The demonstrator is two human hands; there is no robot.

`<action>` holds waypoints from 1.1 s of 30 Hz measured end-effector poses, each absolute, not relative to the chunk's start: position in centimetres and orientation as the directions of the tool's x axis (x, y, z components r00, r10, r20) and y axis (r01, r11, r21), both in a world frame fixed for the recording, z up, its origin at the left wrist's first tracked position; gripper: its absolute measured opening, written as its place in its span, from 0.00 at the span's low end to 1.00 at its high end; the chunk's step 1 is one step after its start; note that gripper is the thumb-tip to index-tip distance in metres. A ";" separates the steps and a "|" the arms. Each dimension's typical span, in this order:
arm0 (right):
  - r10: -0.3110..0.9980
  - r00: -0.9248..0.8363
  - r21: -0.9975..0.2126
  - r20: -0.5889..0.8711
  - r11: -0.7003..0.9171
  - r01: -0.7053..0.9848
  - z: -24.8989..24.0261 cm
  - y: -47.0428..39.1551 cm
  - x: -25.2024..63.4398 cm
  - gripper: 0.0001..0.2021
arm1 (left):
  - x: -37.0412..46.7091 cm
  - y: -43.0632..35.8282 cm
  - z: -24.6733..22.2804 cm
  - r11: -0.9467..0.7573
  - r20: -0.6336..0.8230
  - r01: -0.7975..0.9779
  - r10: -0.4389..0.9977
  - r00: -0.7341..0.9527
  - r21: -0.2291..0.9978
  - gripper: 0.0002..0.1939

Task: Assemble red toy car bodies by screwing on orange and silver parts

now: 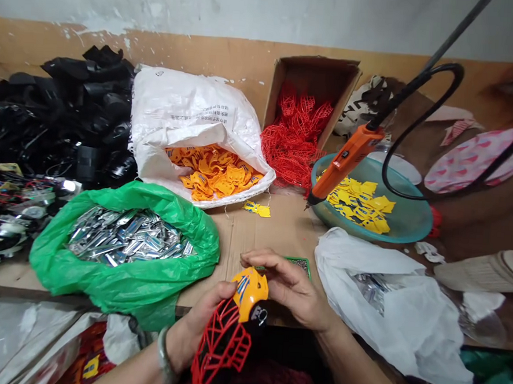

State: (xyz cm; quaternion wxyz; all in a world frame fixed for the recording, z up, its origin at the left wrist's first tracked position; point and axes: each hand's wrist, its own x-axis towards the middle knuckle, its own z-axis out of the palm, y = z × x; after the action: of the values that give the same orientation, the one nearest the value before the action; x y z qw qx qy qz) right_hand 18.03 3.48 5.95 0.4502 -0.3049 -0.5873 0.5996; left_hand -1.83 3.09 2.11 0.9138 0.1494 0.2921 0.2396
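My left hand [201, 315] is closed around an assembled piece with a red lattice frame [225, 343]. At its upper end is an orange plastic cover [249, 290] with blue markings, and a black round part [258, 315] protrudes at the right. My right hand [296, 290] is beside the cover, its fingers extended and slightly curved. Whether its thumb touches the cover is hidden. Just behind that hand lies a small green tray [307, 266] of tiny metal parts. An orange electric screwdriver [348, 157] hangs above and to the right, its tip pointing down-left.
A green bag [64, 203] holds shiny metal strips. Behind it, a white sack [196, 101] contains orange covers. Red lattice frames [294, 142] spill from a cardboard box [316, 68]. A teal basin [415, 216] holds yellow pieces; a white plastic bag [422, 318] stands right. Black parts [92, 101] pile left.
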 end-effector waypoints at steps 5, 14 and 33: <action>0.869 -0.450 -0.978 0.206 0.161 -0.136 5.7 3.7 16.8 0.11 | -0.1 2.2 1.3 0.950 -0.326 -0.216 0.283 0.902 0.227 0.27; 0.951 -0.289 -0.974 0.107 0.159 0.163 6.3 3.7 17.0 0.03 | -2.3 4.4 3.7 0.567 -0.366 -0.108 0.654 0.662 0.817 0.19; 0.986 -0.058 -0.968 -0.155 -0.140 0.206 4.8 2.7 15.6 0.05 | -2.7 2.4 3.4 0.387 -0.282 -0.063 0.763 0.582 0.920 0.36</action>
State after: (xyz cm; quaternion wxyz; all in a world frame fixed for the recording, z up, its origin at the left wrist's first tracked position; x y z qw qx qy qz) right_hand 15.64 2.73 4.80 0.3895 -0.5651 -0.5274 0.5008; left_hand -2.73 2.43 3.45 0.7486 0.4799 0.3649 0.2758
